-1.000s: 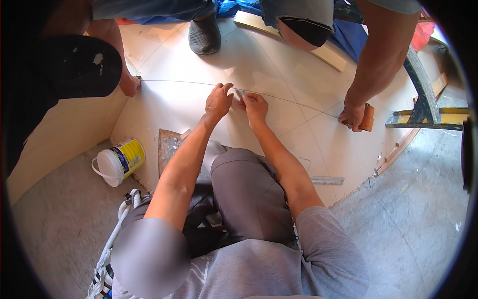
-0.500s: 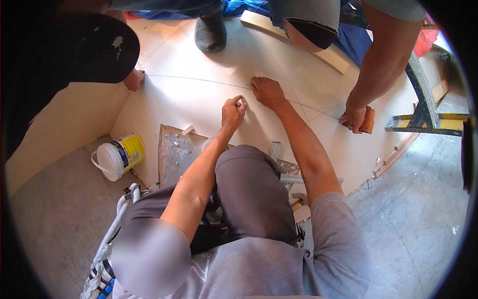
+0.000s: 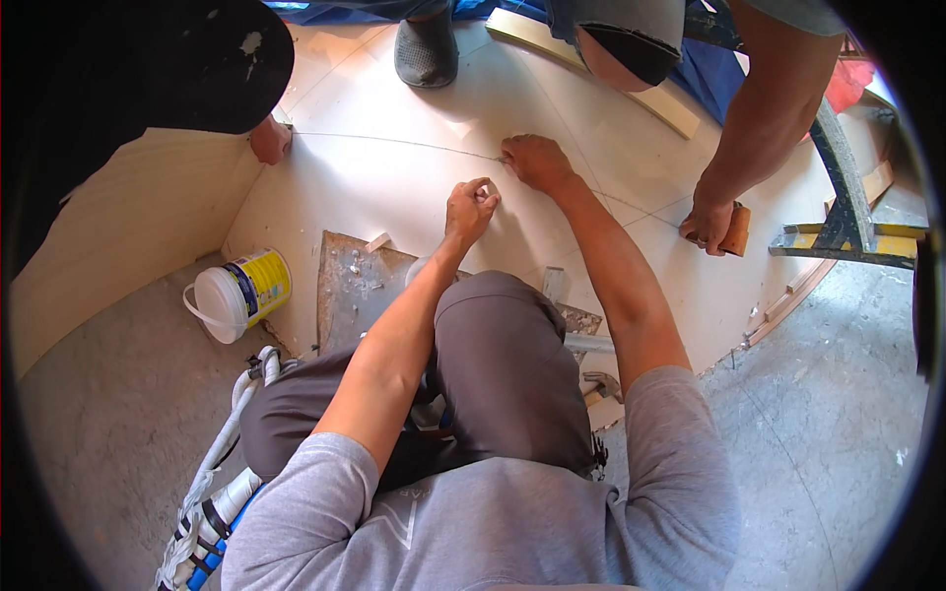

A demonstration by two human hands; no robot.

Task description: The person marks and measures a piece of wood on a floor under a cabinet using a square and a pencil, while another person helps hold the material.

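Fingers (image 3: 481,193) of the left hand (image 3: 469,210) are pinched together on a small pale bit, prob. chalk or a pencil stub, tip on the big pale flat wooden panel (image 3: 394,187). Just beyond, the right hand (image 3: 535,161) is curled, fingertips pressing a thin taut string (image 3: 394,143) down onto the panel. Farther out, a co-worker's hand (image 3: 708,225) holds an orange-brown block (image 3: 735,229) at the line's far end. Step looks like marking along the line; next move wants steady string tension & a sure stroke.

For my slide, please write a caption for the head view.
Right hand presses a taut string on the pale board; left hand pinches something small.
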